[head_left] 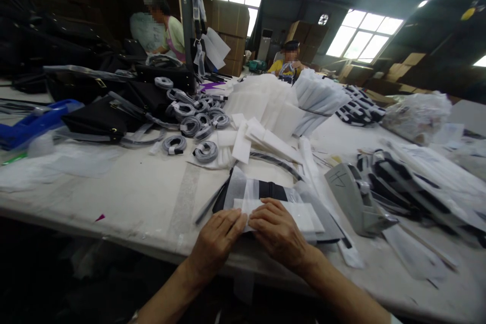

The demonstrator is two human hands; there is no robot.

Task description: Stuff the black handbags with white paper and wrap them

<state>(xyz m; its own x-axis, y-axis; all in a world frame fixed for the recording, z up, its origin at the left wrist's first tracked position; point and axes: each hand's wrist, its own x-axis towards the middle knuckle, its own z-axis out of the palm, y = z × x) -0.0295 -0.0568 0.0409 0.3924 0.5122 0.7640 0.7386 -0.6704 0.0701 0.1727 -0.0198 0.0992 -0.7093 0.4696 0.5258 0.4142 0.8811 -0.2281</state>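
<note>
Head view, fingers on white strip, handwritten mark on dispenser

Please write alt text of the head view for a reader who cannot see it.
A person's left hand and right hand touch a white strip lying over a partly covered black item on a cluttered worktable. Nearby are grey coils, white sheets and a tape dispenser; two people appear beyond.

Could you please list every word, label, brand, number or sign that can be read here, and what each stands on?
Nothing reads with certainty.
Gray tape dispenser: a dark handwritten mark on its side, too unclear to quote.
White foam sheet in front: no lettering visible.
Stacked cardboard boxes behind: too dim and blurred to read any print.
</note>
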